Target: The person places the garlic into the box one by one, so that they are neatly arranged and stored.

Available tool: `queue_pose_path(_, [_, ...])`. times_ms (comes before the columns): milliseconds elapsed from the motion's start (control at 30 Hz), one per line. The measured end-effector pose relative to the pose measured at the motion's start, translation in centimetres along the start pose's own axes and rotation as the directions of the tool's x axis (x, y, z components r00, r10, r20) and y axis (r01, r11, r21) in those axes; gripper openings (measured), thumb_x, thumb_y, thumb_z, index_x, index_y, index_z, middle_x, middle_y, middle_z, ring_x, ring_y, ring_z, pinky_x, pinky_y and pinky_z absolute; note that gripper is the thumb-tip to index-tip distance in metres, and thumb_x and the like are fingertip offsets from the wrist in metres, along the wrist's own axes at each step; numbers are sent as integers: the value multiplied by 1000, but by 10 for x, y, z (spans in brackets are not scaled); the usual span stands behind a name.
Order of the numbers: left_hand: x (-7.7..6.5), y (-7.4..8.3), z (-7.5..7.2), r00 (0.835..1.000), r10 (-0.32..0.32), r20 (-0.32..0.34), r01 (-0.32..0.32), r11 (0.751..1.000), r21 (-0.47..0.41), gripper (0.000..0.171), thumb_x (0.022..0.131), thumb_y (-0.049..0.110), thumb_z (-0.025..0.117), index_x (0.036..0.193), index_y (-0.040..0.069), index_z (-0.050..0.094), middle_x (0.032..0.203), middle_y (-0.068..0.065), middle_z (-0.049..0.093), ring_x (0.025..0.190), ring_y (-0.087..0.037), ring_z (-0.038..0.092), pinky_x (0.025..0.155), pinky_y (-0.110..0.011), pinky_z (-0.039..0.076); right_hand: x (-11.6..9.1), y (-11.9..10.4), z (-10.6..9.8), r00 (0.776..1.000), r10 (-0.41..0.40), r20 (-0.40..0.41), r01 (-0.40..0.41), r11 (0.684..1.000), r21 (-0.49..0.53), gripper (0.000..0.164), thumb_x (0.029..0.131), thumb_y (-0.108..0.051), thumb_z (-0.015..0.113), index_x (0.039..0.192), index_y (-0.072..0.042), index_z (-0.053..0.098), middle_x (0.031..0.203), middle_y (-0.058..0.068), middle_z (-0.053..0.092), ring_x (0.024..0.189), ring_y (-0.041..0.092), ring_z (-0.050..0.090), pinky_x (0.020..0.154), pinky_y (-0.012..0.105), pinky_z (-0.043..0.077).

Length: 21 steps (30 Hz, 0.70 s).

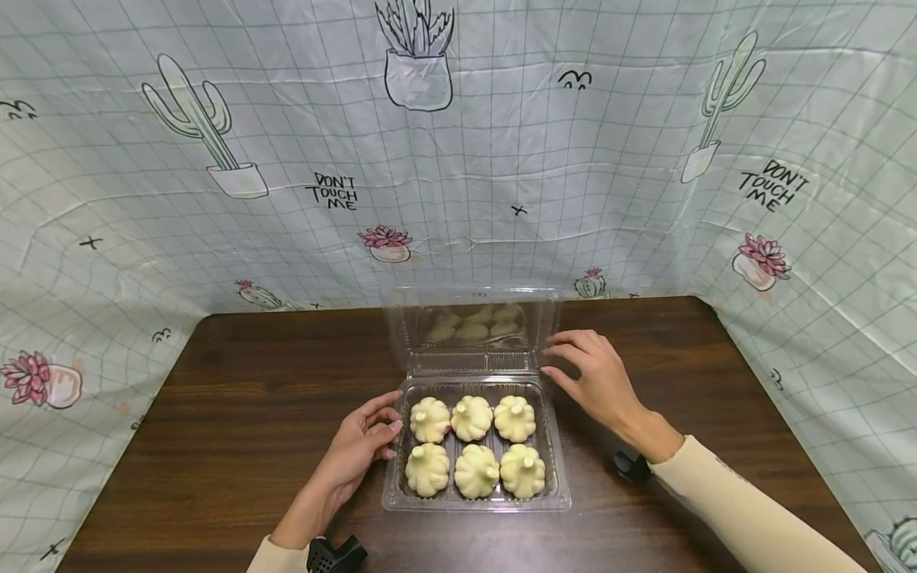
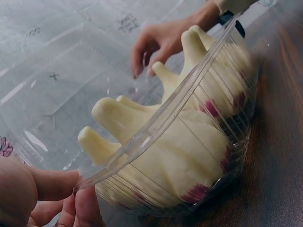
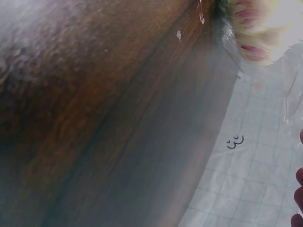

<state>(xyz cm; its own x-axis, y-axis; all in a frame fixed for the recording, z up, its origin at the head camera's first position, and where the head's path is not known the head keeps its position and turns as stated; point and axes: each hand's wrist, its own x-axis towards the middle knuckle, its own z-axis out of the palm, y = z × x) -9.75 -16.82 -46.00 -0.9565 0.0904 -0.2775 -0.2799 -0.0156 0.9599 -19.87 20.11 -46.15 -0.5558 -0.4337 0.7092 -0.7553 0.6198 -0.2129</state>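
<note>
A clear plastic clamshell container lies on the table with its lid raised at the back. Several pale garlic bulbs sit in it in two rows, stems up; in the left wrist view, purple marks show low on a bulb. My left hand pinches the container's left rim between thumb and fingers. At the lid's lower right edge is my right hand, its fingers bent and apart from the thumb. Whether its fingertips touch the plastic, I cannot tell. The right wrist view shows only some fingertips.
The dark wooden table extends around the container. Behind it and along both sides hangs a white gridded cloth with cactus drawings. Each wrist carries a black device; the one on the right wrist hangs close above the table.
</note>
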Motion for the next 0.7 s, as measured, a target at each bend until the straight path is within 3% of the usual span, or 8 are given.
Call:
queue_pose_path(300, [1, -1, -1, 1000, -6, 15, 7, 1000, -24, 54, 105, -6, 55, 158, -1, 42, 113, -5, 52, 79, -7, 51, 64, -19, 52, -4, 4, -3, 992, -120, -26, 120, 993, -3, 26, 73, -1, 93, 94, -5, 79, 105, 11, 72, 97, 32, 67, 84, 50, 52])
queue_pose_path(500, [1, 0, 0, 1000, -25, 10, 26, 999, -40, 53, 106, -4, 54, 157, -5, 39, 112, -5, 55, 82, -9, 54, 64, -19, 53, -10, 7, -6, 976, -214, 46, 215, 977, -11, 28, 69, 9, 88, 92, -4, 79, 109, 12, 72, 99, 33, 67, 83, 53, 54])
queue_pose_path(600, [0, -1, 0, 999, -35, 15, 35, 999, -39, 54, 109, 0, 51, 160, -7, 32, 130, -16, 57, 90, -10, 56, 66, -20, 54, -14, 9, -8, 965, -248, 90, 250, 968, -12, 29, 72, 9, 84, 97, -4, 80, 113, 12, 72, 102, 34, 67, 84, 53, 55])
queue_pose_path(700, [-1, -2, -2, 999, -36, 20, 37, 998, -54, 54, 113, 7, 45, 163, -5, 28, 157, -26, 41, 104, -10, 55, 68, -22, 55, -17, 10, -9, 958, -262, 118, 266, 964, -18, 32, 75, 6, 83, 105, -4, 82, 114, 12, 72, 102, 34, 67, 85, 54, 55])
